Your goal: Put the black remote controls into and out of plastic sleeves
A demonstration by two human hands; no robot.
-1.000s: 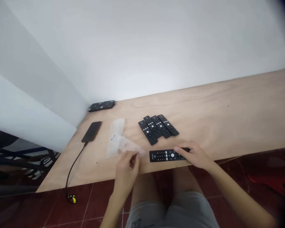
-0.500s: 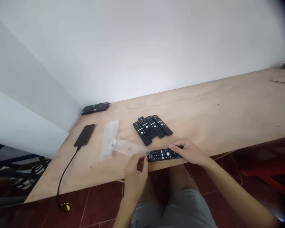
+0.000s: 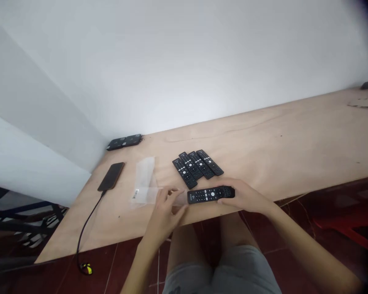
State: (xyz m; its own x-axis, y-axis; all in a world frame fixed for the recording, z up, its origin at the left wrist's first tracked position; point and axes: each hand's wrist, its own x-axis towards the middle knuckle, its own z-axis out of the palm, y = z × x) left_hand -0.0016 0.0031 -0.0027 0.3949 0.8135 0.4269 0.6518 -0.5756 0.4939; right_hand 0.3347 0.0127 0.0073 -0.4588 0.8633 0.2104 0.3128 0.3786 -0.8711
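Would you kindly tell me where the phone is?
In the head view, the phone lies at left on the table, beside the plastic bags, a cable attached.

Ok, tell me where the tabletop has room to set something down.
Widest: right of the four remotes, between the wall and the right hand. Smaller: between the cable and left hand, nearer than the plastic sleeves. Crowded: front middle, with both hands, sleeves and the held remote.

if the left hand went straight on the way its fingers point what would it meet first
Likely the black remote in the right hand, just beyond the left hand; depth is unclear.
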